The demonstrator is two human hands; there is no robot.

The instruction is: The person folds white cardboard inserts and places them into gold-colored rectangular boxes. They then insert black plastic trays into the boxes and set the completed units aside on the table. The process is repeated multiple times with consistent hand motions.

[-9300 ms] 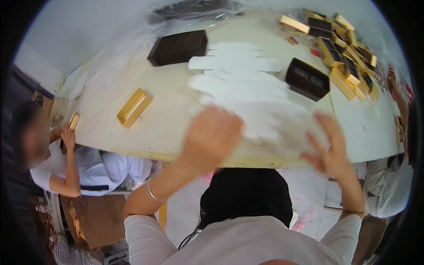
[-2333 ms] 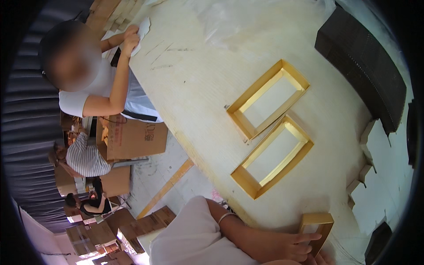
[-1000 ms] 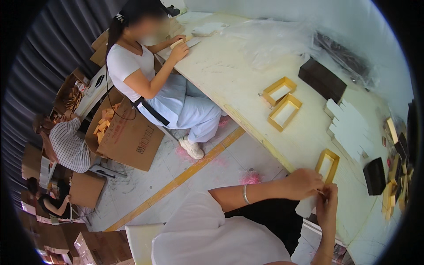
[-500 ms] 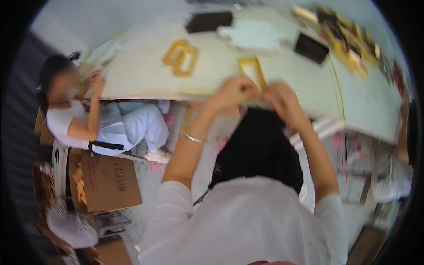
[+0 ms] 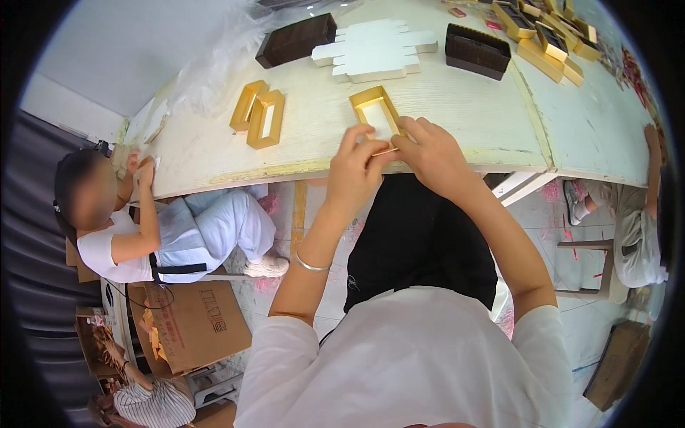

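A small gold cardboard box tray (image 5: 368, 95) with a white inside lies near the table's front edge, its short near end between my two hands. My left hand (image 5: 355, 170) has its thumb and fingers curled at the near left corner. My right hand (image 5: 433, 158) grips the near right corner, fingers bent over the wall. The fingertips of both hands partly hide that near end. To the left stand two more gold box trays (image 5: 255, 130), touching each other. Beyond my hands lies a stack of white die-cut card blanks (image 5: 374, 48).
Dark brown ribbed trays (image 5: 296, 41) (image 5: 478, 55) flank the white blanks. Gold boxes (image 5: 540, 60) pile up at the far right. A person (image 5: 114, 235) sits at the table's left end, another at the right edge. An open carton (image 5: 207, 324) stands on the floor.
The view has shifted and sharpened. My hands have spread slightly, with more bent fingers now around the near end of the gold box tray.
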